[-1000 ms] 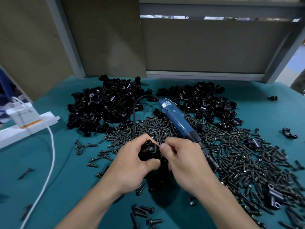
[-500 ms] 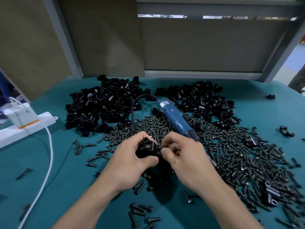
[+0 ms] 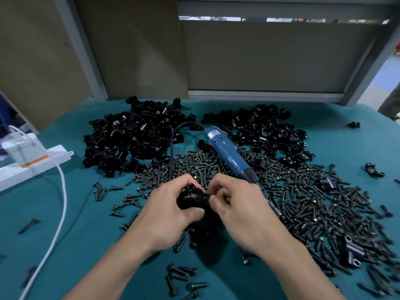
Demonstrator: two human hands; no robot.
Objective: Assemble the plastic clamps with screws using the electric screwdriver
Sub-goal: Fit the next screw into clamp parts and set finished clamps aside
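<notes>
My right hand (image 3: 236, 208) has crept its curled fingertips tighter against the clamp (image 3: 191, 198) – I judge the screw (image 3: 206, 196) is being started by hand, driving not yet begun. My left hand (image 3: 173, 211) wraps the glossy, knobbly black plastic clamp above the counter's (image 3: 86, 234) middle. The smooth blue electric screwdriver (image 3: 227, 154) lies untouched toward the far edge, on dull metal screws (image 3: 303, 202).

left front: i see bare mat (image 3: 91, 230) beside the white cable (image 3: 64, 195).
right: screws (image 3: 313, 202) carpet everything.
back: clamp heaps (image 3: 134, 144), screwdriver (image 3: 229, 156) block.
</notes>
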